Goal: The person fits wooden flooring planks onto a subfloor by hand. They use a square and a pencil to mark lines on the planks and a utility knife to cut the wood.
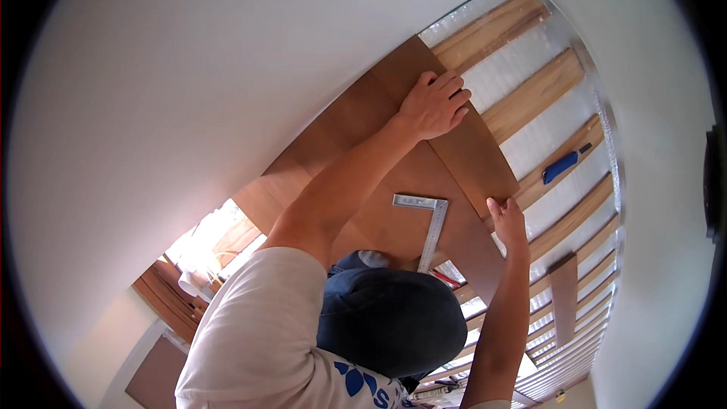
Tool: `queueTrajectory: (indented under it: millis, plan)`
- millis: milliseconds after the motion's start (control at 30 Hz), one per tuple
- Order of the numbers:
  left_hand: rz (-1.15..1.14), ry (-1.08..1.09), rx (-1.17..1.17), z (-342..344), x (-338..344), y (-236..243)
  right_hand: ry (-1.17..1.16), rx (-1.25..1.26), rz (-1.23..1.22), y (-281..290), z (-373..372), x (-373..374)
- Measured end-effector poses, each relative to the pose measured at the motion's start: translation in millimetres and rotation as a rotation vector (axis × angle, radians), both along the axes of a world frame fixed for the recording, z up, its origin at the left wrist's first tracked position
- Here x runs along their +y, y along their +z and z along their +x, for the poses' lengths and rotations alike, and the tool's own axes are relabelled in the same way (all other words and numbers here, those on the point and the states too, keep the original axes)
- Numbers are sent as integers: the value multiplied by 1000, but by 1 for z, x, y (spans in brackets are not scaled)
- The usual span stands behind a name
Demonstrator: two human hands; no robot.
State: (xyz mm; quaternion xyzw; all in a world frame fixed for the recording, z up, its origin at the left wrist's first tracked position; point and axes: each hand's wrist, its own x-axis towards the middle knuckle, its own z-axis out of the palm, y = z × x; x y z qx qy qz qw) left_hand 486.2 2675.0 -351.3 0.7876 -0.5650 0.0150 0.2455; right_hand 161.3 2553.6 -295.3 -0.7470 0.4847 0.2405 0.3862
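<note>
My left hand (434, 104) grips the upper right edge of a brown floor plank (477, 163), fingers bent over it. My right hand (506, 220) pinches that plank's lower right corner. The plank lies at an angle along other brown boards (344, 151). A metal try square (434, 220) rests on these boards between my arms. A blue-handled tool (559, 169) lies on a wooden batten to the right of the plank. A thin red item (444, 279) shows beside the square, partly hidden by my knee.
Wooden battens (530, 95) cross silvery underlay along the right. A loose plank (564, 299) lies on them lower right. White walls (189, 60) border the boards on both sides. Stacked brown boards (163, 295) and a door frame (136, 379) show at lower left, near a bright patch.
</note>
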Motion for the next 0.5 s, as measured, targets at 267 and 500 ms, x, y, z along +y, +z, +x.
queueTrajectory:
  millis: [267,500]
  plan:
    - [211,-84,6,-2,-8,9,103,61,-178,16,0,-3]
    - [197,-102,-150,1,-8,2,-48,-259,-502,2,9,-4]
